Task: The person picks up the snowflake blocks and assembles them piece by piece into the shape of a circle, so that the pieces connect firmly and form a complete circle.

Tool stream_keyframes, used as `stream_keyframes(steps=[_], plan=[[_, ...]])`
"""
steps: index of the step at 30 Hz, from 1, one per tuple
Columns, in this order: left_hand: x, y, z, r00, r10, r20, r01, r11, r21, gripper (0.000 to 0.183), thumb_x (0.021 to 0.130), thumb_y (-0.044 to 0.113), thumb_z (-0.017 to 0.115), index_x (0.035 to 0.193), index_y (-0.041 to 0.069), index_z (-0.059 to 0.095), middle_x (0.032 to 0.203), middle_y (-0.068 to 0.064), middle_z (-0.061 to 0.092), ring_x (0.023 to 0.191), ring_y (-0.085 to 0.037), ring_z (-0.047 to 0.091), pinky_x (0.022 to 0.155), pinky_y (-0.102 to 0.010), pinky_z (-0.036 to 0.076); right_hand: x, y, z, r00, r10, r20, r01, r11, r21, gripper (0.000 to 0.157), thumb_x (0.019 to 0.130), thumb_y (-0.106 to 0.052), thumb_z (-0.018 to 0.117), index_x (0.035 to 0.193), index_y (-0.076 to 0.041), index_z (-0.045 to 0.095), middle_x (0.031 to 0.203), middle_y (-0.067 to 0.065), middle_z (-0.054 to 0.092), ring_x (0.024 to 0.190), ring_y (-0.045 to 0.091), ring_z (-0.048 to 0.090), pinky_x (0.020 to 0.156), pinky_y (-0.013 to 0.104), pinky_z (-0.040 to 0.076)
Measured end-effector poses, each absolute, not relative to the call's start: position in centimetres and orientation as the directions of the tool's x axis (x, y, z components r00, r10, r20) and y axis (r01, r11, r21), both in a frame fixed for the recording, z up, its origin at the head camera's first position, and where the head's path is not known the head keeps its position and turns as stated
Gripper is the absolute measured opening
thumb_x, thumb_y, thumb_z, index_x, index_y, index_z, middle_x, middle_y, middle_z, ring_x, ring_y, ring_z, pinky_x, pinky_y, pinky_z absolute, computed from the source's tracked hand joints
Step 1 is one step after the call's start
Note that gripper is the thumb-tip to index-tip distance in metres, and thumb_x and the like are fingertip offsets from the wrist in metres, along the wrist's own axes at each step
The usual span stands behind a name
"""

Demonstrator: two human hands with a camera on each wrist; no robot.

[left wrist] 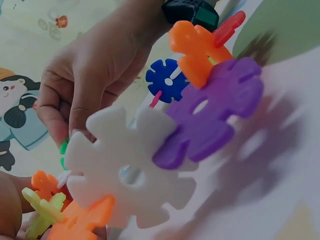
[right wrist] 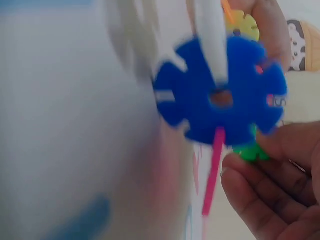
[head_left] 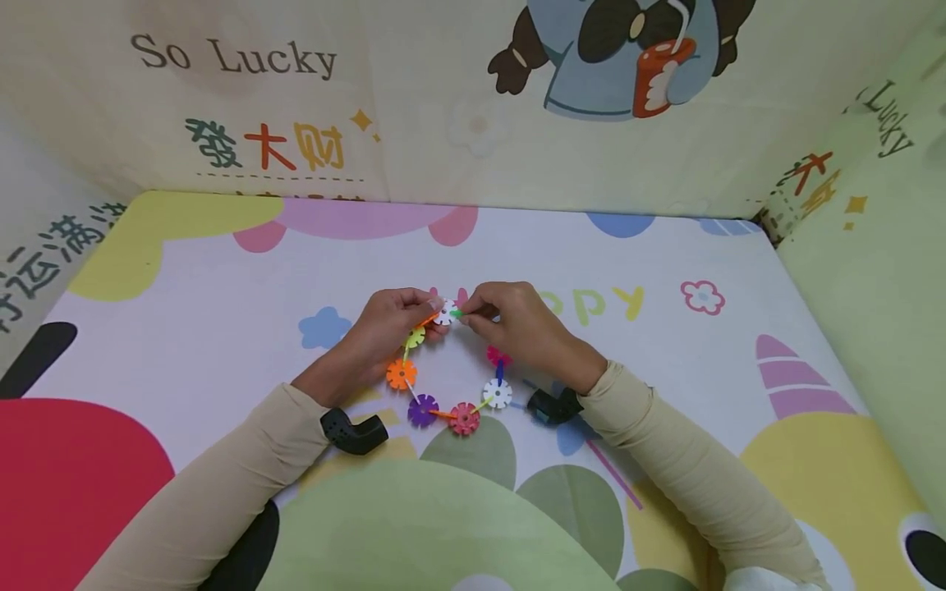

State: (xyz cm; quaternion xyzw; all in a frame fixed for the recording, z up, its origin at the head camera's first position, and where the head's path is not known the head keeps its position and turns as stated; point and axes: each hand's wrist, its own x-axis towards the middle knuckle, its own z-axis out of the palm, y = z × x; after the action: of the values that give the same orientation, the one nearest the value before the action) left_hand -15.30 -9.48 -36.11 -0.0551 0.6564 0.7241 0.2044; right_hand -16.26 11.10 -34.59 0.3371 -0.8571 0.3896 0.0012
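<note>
A curved chain of notched plastic flower discs lies between the hands. My left hand (head_left: 377, 332) holds its far left end, thumb and fingers pinching near a white disc (head_left: 446, 313). With thumb and fingertips my right hand (head_left: 528, 328) pinches a small green disc (right wrist: 252, 151), edge-on against that white disc; whether their slots interlock I cannot tell. Down the left side run a yellow-green disc (head_left: 416, 336), an orange disc (head_left: 401, 374) and a purple disc (head_left: 424, 410). A coral disc (head_left: 465, 419), another white disc, a blue disc (right wrist: 185, 65) and a pink disc (head_left: 497, 355) continue toward the right wrist.
The table is covered by a printed cloth (head_left: 244, 320) with cartoon shapes. Behind it and at the sides hang patterned cloth walls (head_left: 421, 156). Black devices (head_left: 355, 432) are strapped at both wrists. A black object (head_left: 40, 357) lies at the left edge.
</note>
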Motion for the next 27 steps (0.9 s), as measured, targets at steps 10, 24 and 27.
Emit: stream_keyframes(steps=[10,24,27], plan=[[-15.5,-9.2,-35.8,-0.914,0.194,-0.356,-0.375,-0.074,0.924,0.027,0.098,0.015,0.06,0.116,-0.005,0.06,0.104,-0.017,0.064,0.076,-0.019,0.069,0.078,-0.03,0.057,-17.6,13.0,-33.6,-0.77,-0.622,0.139,-0.528,0.5,-0.686,0.013,0.089,-0.013,0.072,0.1,-0.006,0.073,0.087,-0.002,0.07,0.077,0.011,0.062,0.073,0.027,0.054],[-15.5,-9.5,-35.6,-0.927,0.157,-0.341,-0.364,-0.154,0.918,0.026,0.098,0.013,0.059,0.118,-0.004,0.061,0.11,-0.017,0.06,0.077,-0.019,0.068,0.078,-0.027,0.056,-19.2,15.7,-32.9,-0.701,-0.644,-0.305,-0.283,0.644,-0.71,0.022,0.098,-0.021,0.058,0.091,-0.005,0.072,0.061,0.0,0.048,0.058,0.015,0.04,0.053,0.026,0.031],[-15.5,-9.5,-35.5,-0.93,0.151,-0.334,-0.358,-0.178,0.916,0.026,0.098,0.012,0.059,0.117,-0.005,0.06,0.105,-0.015,0.061,0.077,-0.019,0.068,0.079,-0.028,0.056,-19.4,16.1,-33.0,-0.676,-0.647,-0.352,-0.248,0.65,-0.718,0.024,0.098,-0.023,0.058,0.086,-0.006,0.07,0.058,-0.001,0.043,0.054,0.014,0.035,0.051,0.026,0.027]])
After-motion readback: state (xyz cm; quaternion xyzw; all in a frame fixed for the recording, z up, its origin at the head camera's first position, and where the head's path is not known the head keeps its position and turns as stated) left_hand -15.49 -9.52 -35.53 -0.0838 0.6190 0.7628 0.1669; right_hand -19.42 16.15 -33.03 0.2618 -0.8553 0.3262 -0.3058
